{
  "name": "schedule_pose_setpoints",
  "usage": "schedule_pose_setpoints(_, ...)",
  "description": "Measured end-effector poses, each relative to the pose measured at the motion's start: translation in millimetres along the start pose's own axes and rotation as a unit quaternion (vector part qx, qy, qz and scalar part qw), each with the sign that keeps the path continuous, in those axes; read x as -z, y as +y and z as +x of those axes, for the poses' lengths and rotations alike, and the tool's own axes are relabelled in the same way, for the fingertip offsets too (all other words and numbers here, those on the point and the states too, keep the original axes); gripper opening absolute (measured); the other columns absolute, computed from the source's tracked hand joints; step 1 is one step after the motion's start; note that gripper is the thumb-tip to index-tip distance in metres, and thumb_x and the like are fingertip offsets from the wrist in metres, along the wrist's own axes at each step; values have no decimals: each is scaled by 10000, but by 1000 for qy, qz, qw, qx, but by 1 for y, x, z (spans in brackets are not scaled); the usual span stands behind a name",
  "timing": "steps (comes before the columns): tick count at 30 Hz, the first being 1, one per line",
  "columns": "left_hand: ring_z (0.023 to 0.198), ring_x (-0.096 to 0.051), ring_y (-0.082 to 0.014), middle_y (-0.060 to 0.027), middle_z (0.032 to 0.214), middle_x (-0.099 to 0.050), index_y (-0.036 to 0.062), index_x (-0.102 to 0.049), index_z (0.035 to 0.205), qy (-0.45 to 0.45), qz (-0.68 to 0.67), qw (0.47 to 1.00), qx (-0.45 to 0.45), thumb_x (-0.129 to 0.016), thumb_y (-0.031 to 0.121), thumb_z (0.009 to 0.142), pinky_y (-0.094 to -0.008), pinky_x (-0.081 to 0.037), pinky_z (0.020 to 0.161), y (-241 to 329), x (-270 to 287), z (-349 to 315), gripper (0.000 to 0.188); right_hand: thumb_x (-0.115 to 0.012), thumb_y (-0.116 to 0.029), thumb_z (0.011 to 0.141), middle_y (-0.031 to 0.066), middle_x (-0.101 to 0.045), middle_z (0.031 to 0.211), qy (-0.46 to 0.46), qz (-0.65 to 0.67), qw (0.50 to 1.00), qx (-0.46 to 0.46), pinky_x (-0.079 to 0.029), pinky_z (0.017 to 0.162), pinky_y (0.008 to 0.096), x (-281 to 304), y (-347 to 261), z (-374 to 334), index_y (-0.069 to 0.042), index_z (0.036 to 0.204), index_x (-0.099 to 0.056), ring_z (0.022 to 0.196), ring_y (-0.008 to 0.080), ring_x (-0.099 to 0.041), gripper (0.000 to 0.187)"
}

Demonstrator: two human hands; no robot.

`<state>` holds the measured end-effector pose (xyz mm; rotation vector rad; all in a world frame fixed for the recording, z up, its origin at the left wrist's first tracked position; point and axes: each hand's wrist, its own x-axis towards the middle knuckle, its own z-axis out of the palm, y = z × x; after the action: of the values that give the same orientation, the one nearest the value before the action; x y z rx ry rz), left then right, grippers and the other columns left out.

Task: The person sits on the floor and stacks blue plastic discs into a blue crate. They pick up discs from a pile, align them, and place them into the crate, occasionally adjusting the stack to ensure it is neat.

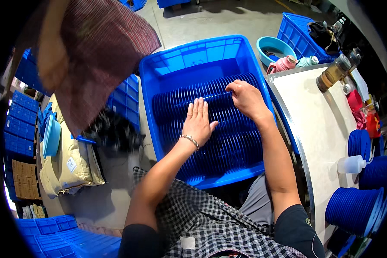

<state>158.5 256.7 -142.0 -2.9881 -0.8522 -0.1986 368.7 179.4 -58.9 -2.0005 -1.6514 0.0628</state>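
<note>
Rows of thin, round, dark blue discs [228, 148] stand on edge, packed side by side in a large blue plastic crate [193, 45] in front of me. My left hand [198, 122] lies with its fingers stretched flat over the discs, between the far row and the middle one. A beaded bracelet circles that wrist. Over the right end of the far row, my right hand [248, 99] is closed, thumb and fingers curled together. Whatever it may pinch is hidden.
On the right, a pale table [305, 103] carries stacked blue discs [352, 210], a squeeze bottle [351, 164] and drink bottles [333, 73]. At left another person in a checked garment [103, 38] stands close to the crate, near yellowish sacks [77, 167]. Blue crates [69, 236] lie lower left.
</note>
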Motion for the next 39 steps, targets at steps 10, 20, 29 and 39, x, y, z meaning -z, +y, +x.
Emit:
schedule_pose_setpoints(10, 1589, -151, -369, -268, 1674, -233, -88, -261, 1582, 1, 15, 994, 104, -461, 533, 1052, -479, -93, 1294, -20, 7, 11, 841, -588, -53, 948, 123, -704, 1030, -7, 10, 1000, 11, -545, 915, 431, -4, -8, 1, -57, 1040, -747, 1031, 322, -686, 184)
schedule_pose_setpoints(20, 1594, -131, -360, -258, 1677, -236, -90, -313, 1567, -100, 70, 991, 58, -421, 584, 1050, -486, -60, 1294, 17, 16, -26, 856, -587, -47, 951, 123, -715, 1050, -15, -5, 1000, -10, -546, 926, 423, -4, 3, 0, -53, 1056, -747, 1038, 316, -693, 191)
schedule_pose_setpoints(29, 1594, -146, -349, -245, 1679, -237, -74, -261, 1588, -17, 45, 998, 43, -489, 534, 1034, -484, -89, 1295, -11, 2, -6, 853, -599, -54, 945, 122, -715, 1050, -30, 13, 999, -13, -549, 910, 429, -2, -5, 0, -54, 1045, -745, 1021, 325, -695, 178)
schedule_pose_setpoints(39, 1598, -118, -350, -246, 1686, -221, -79, -260, 1587, 37, 14, 997, 64, -456, 560, 1045, -483, -64, 1294, -23, 1, 10, 861, -581, -65, 945, 130, -724, 1039, -31, 10, 999, -11, -562, 916, 444, -5, -10, 1, -68, 1044, -748, 1032, 323, -704, 195)
